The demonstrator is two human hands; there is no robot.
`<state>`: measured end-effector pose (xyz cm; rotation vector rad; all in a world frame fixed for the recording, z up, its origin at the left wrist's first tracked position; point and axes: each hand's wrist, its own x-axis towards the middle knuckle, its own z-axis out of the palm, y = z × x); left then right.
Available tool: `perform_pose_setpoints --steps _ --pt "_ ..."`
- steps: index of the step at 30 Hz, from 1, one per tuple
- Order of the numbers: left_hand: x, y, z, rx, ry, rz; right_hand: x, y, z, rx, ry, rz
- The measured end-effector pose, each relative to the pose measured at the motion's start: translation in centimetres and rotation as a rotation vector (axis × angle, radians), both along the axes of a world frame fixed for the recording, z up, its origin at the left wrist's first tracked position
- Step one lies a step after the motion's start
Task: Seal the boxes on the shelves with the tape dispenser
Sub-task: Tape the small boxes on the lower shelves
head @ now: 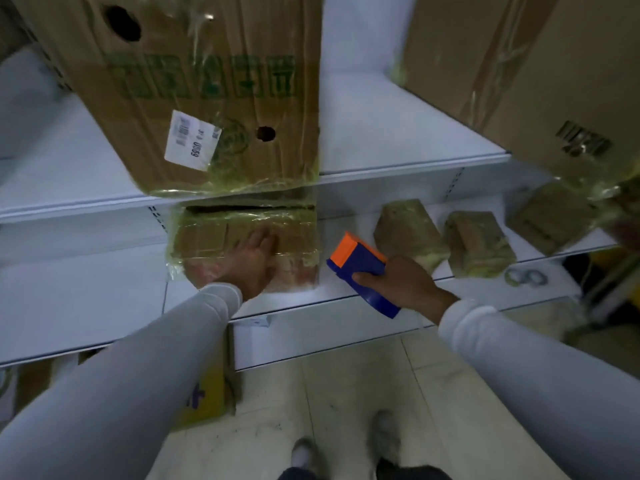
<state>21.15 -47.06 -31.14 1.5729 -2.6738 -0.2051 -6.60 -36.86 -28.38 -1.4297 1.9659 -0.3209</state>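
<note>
Grey-sleeved arms reach in over the white metal shelves [398, 157]. Left hand [254, 259], fingers flat, presses the taped brown cardboard box [214, 237] on the lower shelf; its top seam gapes. Right hand [403, 284] grips the blue-and-orange tape dispenser [360, 271] just beside it. Risk: tape bridging that gap, wrinkling, not bonding.

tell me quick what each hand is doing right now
Left hand: open, fingers flat on the taped box on the lower shelf.
Right hand: closed around the blue and orange tape dispenser, held just right of that box.
</note>
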Motion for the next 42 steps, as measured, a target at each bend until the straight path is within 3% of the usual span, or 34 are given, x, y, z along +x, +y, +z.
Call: perform_pose_setpoints --steps 8,27,36,42 --pt "1.8 -4.1 -3.0 0.021 -0.151 0.048 -1.1 2.0 -0.5 0.0 -0.01 -0.102" --pt "-5.8 5.4 -2.4 0.029 -0.288 -0.007 -5.2 1.7 -0.4 -0.045 -0.134 0.028" --pt "-6.1 5.9 -2.6 -0.018 -0.154 -0.041 -8.9 2.6 -0.6 -0.067 -0.22 0.031" --pt "-5.6 1.8 -0.5 -0.086 0.03 0.132 -9.3 2.8 -0.1 -0.093 -0.267 -0.028"
